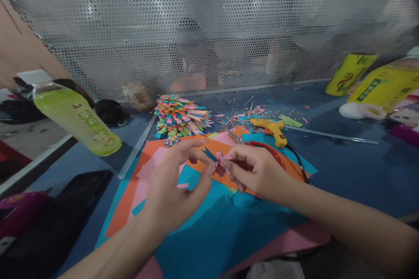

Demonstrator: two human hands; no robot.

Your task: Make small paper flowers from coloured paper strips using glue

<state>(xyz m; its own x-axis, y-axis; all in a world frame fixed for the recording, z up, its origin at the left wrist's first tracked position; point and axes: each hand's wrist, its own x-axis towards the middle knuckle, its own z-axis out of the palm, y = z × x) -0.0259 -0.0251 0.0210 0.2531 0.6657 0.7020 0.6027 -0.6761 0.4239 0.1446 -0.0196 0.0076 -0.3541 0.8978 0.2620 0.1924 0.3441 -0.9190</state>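
A small pink paper flower [221, 165] with narrow strip petals is held up over the coloured paper sheets [196, 183]. My right hand [253, 168] pinches its right side between thumb and fingertips. On the other side, my left hand [180, 183] has its thumb and index fingertip closed on a petal, the other fingers stretched out. Red-handled scissors [270, 150] lie on the paper, partly hidden behind my right hand. Just behind them rests a yellow hot glue gun [270, 130]. A cone of many-coloured folded paper strips [178, 115] stands beyond my left hand.
Paper scraps [244, 117] litter the table behind the glue gun. Clear glue sticks [137, 146] [334, 135] lie at both sides. A green drink bottle [73, 115] stands at left, near a black phone-like slab [62, 222]. Yellow bottle [382, 83] and can [350, 74] are at right, before a perforated metal screen [229, 22].
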